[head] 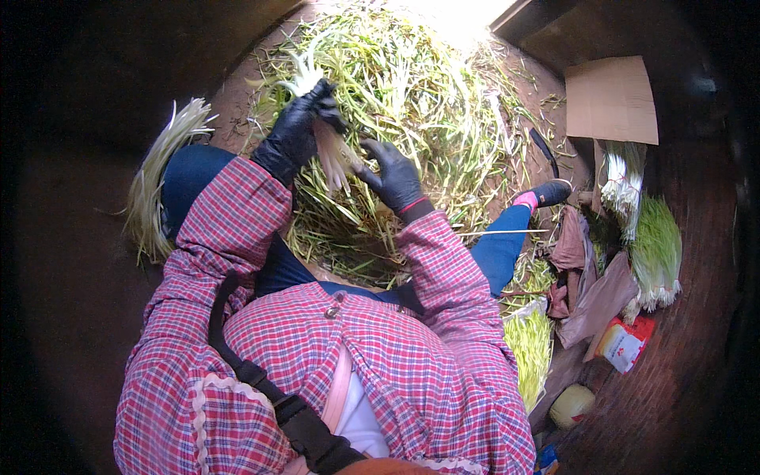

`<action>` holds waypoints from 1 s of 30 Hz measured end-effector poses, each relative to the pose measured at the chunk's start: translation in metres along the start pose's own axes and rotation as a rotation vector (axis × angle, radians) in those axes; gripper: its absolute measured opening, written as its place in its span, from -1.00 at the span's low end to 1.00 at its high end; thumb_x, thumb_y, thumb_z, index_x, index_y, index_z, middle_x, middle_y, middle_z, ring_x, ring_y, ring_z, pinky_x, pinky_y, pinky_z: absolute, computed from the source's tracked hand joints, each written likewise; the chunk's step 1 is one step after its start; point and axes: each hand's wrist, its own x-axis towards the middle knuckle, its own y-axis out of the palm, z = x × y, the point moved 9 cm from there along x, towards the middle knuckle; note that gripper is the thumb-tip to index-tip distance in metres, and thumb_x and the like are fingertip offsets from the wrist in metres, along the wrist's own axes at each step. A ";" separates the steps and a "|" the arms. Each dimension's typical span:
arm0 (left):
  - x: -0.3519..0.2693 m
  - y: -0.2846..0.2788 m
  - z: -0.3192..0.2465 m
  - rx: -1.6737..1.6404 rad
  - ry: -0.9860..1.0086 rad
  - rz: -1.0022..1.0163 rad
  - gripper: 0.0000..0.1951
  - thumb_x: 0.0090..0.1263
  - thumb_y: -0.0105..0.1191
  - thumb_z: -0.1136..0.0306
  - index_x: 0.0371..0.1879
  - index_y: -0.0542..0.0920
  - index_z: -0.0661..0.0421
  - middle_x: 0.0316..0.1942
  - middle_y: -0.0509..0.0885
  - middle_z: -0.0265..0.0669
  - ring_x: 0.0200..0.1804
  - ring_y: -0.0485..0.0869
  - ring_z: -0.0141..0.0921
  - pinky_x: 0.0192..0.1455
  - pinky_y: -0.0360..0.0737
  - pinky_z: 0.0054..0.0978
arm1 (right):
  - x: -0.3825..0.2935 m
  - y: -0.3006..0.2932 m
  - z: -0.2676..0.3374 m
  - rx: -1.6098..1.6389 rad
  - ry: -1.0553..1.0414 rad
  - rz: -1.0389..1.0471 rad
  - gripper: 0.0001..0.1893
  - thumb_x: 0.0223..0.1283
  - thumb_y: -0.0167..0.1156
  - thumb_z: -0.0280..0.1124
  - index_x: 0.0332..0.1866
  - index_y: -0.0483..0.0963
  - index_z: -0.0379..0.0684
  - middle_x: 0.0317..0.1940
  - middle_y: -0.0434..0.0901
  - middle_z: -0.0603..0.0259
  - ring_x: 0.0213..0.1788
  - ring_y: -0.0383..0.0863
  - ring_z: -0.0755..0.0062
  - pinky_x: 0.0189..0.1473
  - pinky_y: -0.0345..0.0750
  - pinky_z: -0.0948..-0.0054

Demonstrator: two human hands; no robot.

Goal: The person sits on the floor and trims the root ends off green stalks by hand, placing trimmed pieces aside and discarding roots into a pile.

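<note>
In a black glove, my left hand (300, 127) grips a bunch of pale leafy stalks (330, 148), probably chives. White ends fan out above the fist, and the pinkish-white length hangs below it. My right hand (392, 175), in a dark glove, is beside the lower part of that bunch with thumb and forefinger apart. Whether its fingertips touch the stalks cannot be told. Beneath both hands spreads a large heap of loose green and yellow leaves (415, 113). Over my left knee drapes another long bundle of pale stalks (148, 184).
Right of my shoe (549, 193) stand white-stemmed bundles (623, 184) under a cardboard sheet (611, 98), and a green bundle (656, 255). Closer lie pinkish sheeting (599, 300), a yellow-green bundle (528, 350), a printed packet (629, 344) and a round yellowish object (573, 405). A thin stick (504, 231) crosses my right leg.
</note>
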 end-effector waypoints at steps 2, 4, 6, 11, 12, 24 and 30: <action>-0.009 0.030 -0.023 -0.314 -0.124 0.303 -0.83 0.43 -0.18 0.25 -0.22 0.43 0.05 -0.60 0.30 -0.55 -0.54 0.38 -0.64 -0.38 0.43 -0.59 | -0.037 0.027 -0.066 -0.271 0.208 0.362 -0.40 0.05 0.17 -0.05 0.20 0.22 0.00 0.10 0.33 0.06 -0.10 0.54 0.08 -0.07 0.52 0.27; -0.024 0.048 -0.057 -0.235 -0.055 0.383 -0.86 0.41 -0.18 0.30 -0.23 0.39 0.08 -0.56 0.31 -0.53 -0.52 0.34 -0.62 -0.32 0.41 -0.61 | -0.092 0.017 -0.126 -0.366 0.317 0.431 -0.30 0.00 0.19 -0.08 0.28 0.12 0.05 0.17 0.28 0.05 0.01 0.46 0.04 0.00 0.46 0.23; -0.046 0.077 -0.082 -0.265 -0.068 0.496 -0.86 0.41 -0.19 0.31 -0.22 0.38 0.09 -0.56 0.30 -0.51 -0.52 0.31 -0.60 -0.30 0.40 -0.61 | -0.156 0.003 -0.201 -0.497 0.669 0.605 -0.58 0.09 0.08 -0.08 0.07 0.38 0.04 0.01 0.43 0.02 -0.14 0.53 -0.02 -0.11 0.48 0.14; -0.078 0.113 -0.125 -0.094 0.072 0.505 -0.83 0.42 -0.20 0.31 -0.14 0.37 0.10 -0.55 0.31 -0.50 -0.51 0.31 -0.59 -0.32 0.41 -0.62 | -0.226 -0.008 -0.229 -0.490 0.673 1.097 -0.61 -0.08 0.14 -0.14 -0.10 0.52 -0.03 -0.10 0.54 0.05 -0.03 0.52 0.09 0.02 0.44 0.20; -0.077 0.112 -0.125 -0.080 0.086 0.491 -0.82 0.42 -0.21 0.31 -0.12 0.37 0.11 -0.55 0.32 -0.50 -0.51 0.32 -0.59 -0.32 0.41 -0.63 | -0.206 -0.016 -0.221 -0.429 0.642 0.983 -0.58 -0.13 0.21 -0.17 -0.09 0.53 -0.07 -0.15 0.56 0.02 -0.08 0.55 0.08 -0.02 0.46 0.21; -0.013 0.024 0.008 0.010 -0.046 -0.094 -0.65 0.45 -0.24 0.31 0.16 0.31 0.14 -0.50 0.44 -0.52 -0.62 0.34 -0.68 -0.46 0.49 -0.65 | -0.052 0.022 -0.157 -0.187 0.760 0.568 -0.60 0.01 0.23 -0.10 -0.11 0.53 -0.14 -0.24 0.60 0.12 -0.23 0.59 0.23 -0.04 0.45 0.28; -0.023 0.015 0.001 0.298 0.045 -0.226 -0.69 0.40 -0.14 0.30 0.07 0.43 0.08 -0.57 0.43 -0.57 -0.67 0.31 -0.69 -0.50 0.45 -0.69 | -0.050 -0.096 -0.116 0.775 0.447 -0.204 -0.79 0.07 0.22 -0.46 -0.18 0.53 -0.29 -0.44 0.60 0.30 -0.40 0.53 0.65 -0.36 0.45 0.66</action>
